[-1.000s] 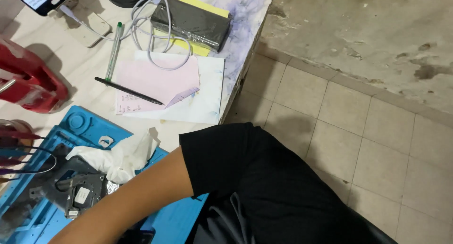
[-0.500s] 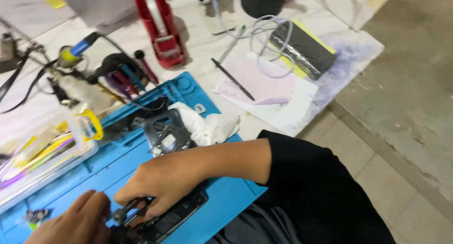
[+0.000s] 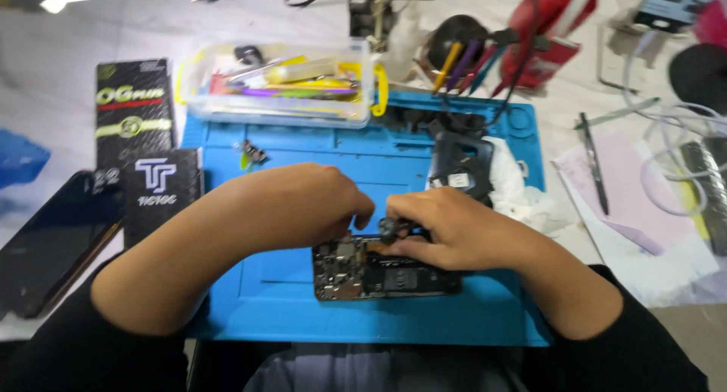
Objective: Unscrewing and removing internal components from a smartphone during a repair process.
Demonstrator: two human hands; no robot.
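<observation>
Blue mat (image 3: 303, 301) carries the opened phone (image 3: 379, 274); we judge it fragile, best held by edges; left hand (image 3: 303, 203) and right hand (image 3: 447, 229) pinch small parts

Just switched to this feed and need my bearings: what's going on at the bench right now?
A person leans over a blue work mat with both hands on an opened phone lying flat, its circuit boards exposed. The left hand and the right hand meet at the phone's upper edge, pinching a small dark part. A clear box of tools sits behind.
</observation>
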